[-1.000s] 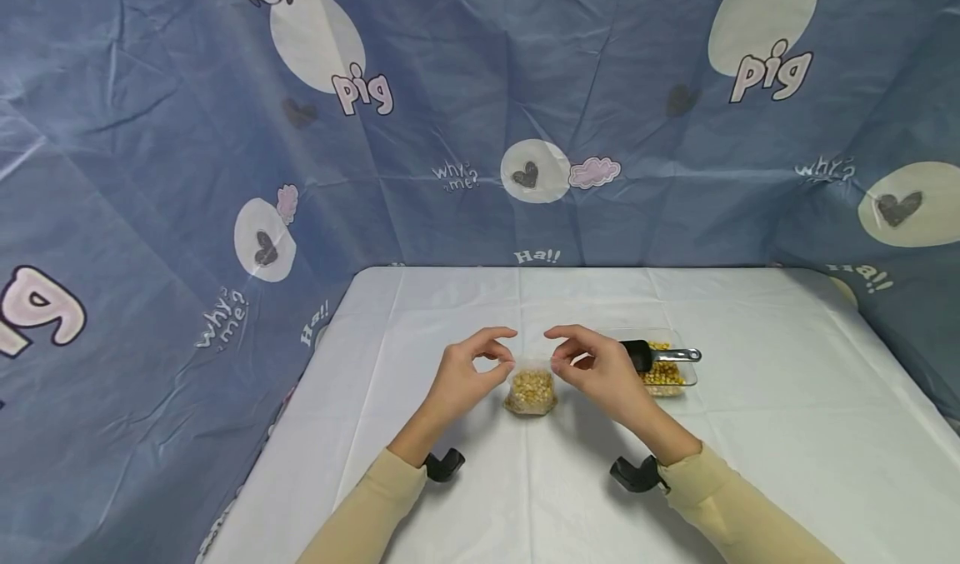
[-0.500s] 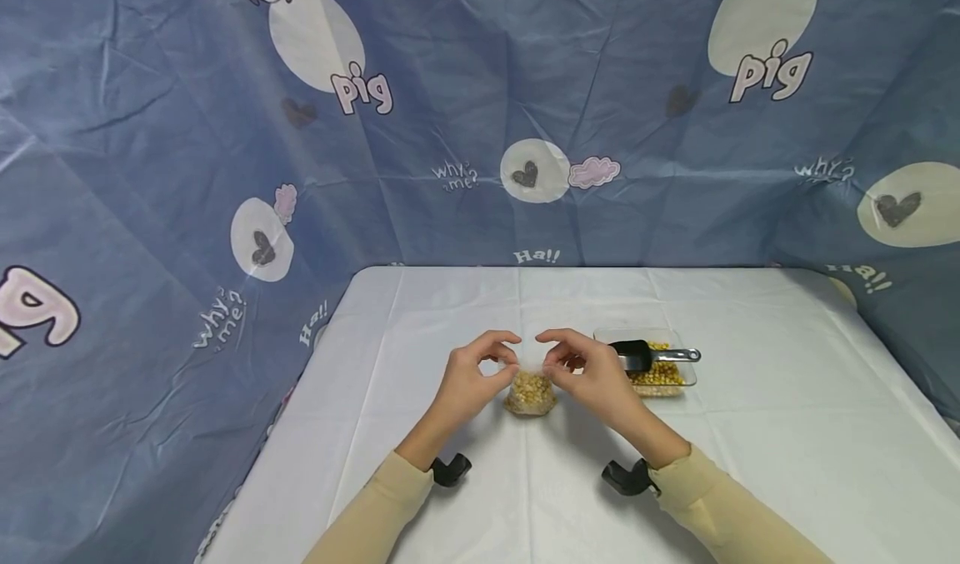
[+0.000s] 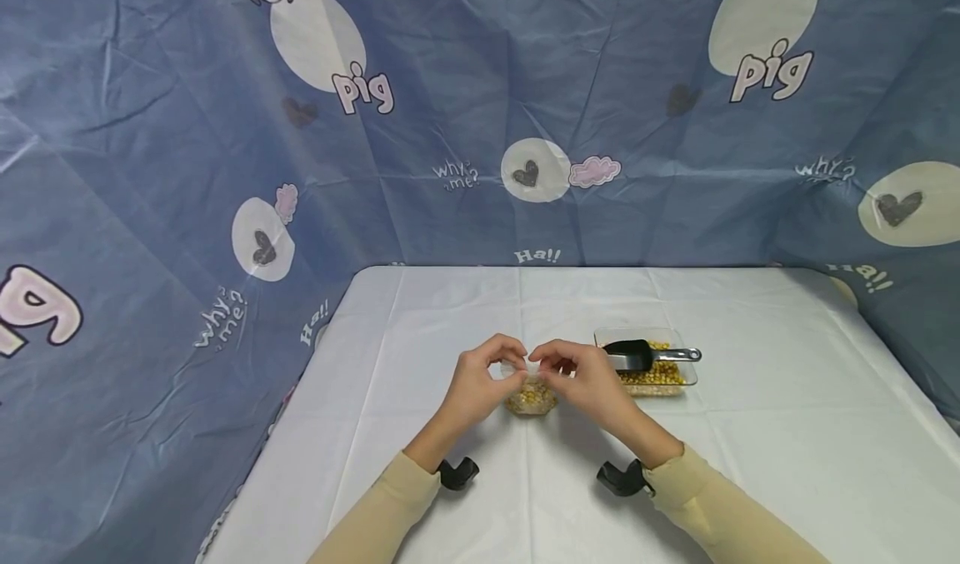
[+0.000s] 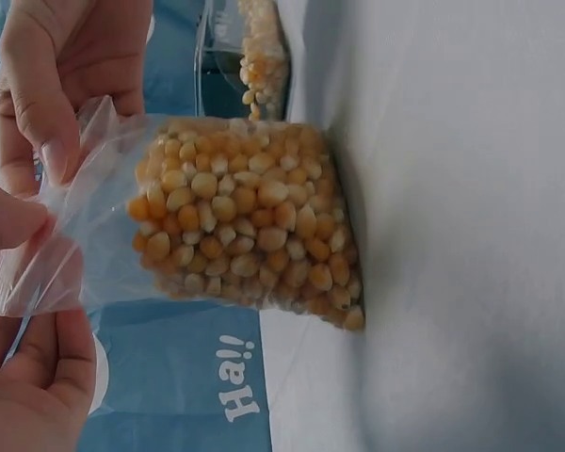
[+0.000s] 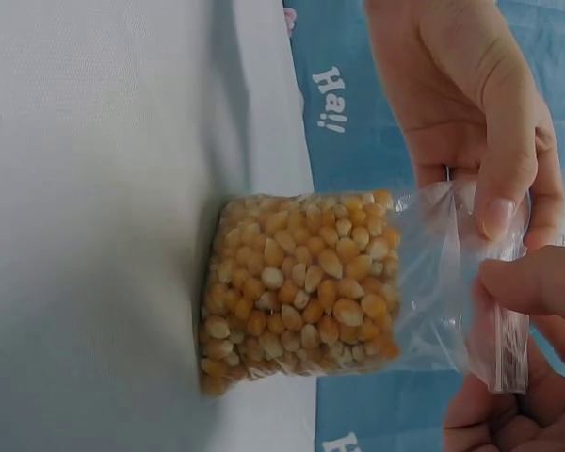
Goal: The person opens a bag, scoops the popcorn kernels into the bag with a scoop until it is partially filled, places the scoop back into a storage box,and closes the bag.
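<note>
A clear zip-lock bag point(image 3: 532, 399) filled with yellow and whitish corn kernels point(image 5: 301, 282) stands upright on the white tablecloth. My left hand point(image 3: 480, 383) pinches the bag's top edge between thumb and fingers. Close beside it, my right hand point(image 3: 587, 378) pinches the same edge from the right. Seen from the left wrist, the thumbs sit near each other on the seal strip, and the plastic above the corn is wrinkled. In the right wrist view, the zip strip point(image 5: 510, 353) runs between the fingers.
To the right of the hands, a clear rectangular container point(image 3: 682, 381) holds more corn kernels. A scoop point(image 3: 637, 356) with a black part and a shiny metal handle lies across it. A blue patterned cloth point(image 3: 465, 64) hangs behind the white-covered table point(image 3: 420, 322).
Both hands have moved inward along the bag's top edge and slightly down, so the fingertips now nearly meet. The bag has stayed in place, and more of the corn container shows.
</note>
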Tool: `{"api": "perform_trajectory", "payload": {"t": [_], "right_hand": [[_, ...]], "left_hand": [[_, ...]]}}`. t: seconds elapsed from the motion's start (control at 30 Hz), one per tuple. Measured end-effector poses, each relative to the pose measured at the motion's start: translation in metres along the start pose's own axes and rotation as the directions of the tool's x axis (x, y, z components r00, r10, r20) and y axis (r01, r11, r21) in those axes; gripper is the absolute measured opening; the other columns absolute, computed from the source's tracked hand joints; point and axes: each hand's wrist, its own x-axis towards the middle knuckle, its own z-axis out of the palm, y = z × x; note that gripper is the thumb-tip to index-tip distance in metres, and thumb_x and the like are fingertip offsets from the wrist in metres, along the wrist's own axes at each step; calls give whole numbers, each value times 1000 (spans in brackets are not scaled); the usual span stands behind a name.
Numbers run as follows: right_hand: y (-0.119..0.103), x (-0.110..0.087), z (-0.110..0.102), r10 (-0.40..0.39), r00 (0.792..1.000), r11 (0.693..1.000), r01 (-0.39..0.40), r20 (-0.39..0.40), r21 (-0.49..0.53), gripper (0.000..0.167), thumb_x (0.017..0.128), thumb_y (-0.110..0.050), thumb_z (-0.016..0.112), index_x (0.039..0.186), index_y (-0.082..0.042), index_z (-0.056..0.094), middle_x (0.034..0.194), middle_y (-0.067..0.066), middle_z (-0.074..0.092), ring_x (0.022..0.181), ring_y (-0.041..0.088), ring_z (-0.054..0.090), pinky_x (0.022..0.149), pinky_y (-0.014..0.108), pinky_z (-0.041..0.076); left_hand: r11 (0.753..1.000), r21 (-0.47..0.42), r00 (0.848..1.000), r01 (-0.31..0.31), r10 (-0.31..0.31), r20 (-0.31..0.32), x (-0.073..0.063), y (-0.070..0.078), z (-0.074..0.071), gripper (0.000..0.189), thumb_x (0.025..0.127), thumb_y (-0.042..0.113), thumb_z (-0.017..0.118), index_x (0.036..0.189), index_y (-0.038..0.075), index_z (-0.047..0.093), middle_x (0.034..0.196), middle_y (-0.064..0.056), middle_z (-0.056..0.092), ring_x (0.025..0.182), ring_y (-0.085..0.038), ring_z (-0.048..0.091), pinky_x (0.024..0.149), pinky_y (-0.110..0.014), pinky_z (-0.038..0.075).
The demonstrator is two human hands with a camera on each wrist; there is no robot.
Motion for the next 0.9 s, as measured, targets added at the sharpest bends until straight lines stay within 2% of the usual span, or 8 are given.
{"api": "perform_trajectory", "payload": {"t": [0.13,0.27,0.43,0.57,0.73,0.9], "right_hand": [[-2,0,1,-7,1000,1000,8,-17,24,36,87,0,75,112,-25,70,84,-7,70,76,11,64,67,30,51],[-1,0,4,-19,999,999,20,-29,47,40,87,-1,77,116,-27,68,85,-8,70,78,11,64,72,31,52],[-2,2,7,-95,994,995,96,-52,28,46,85,3,74,119,-26,65,82,-12,67,76,9,64,73,38,55],[-4,3,8,-145,988,989,146,-60,6,46,84,3,72,122,-22,64,82,-11,67,75,9,64,72,41,56],[-3,2,3,-240,971,968,238,-19,-80,43,89,0,74,126,-18,64,85,-8,67,81,8,65,74,36,56],[1,-1,-12,-308,950,928,311,45,-204,53,86,2,78,133,-15,62,89,-6,65,86,7,64,77,31,56]], "left_hand": [[1000,1,1000,3,-3,13,0,-2,-1,33,85,3,74,108,23,65,87,1,73,97,-10,68,101,-45,45],[1000,10,1000,8,-8,25,0,0,0,30,88,8,75,109,27,64,89,5,73,97,-7,67,101,-45,44],[999,46,1000,-14,14,-2,0,5,3,28,87,9,77,106,25,65,89,5,72,94,-8,67,97,-45,46],[993,104,998,-59,62,-24,0,10,3,24,85,7,77,105,17,66,89,4,72,91,-8,66,90,-47,49],[978,166,991,-129,134,-17,-1,13,2,25,86,3,78,105,13,64,90,2,71,89,-9,66,81,-47,53],[941,281,982,-186,189,16,-2,17,-5,30,86,3,79,106,15,61,91,5,68,85,-6,65,75,-36,55]]}}
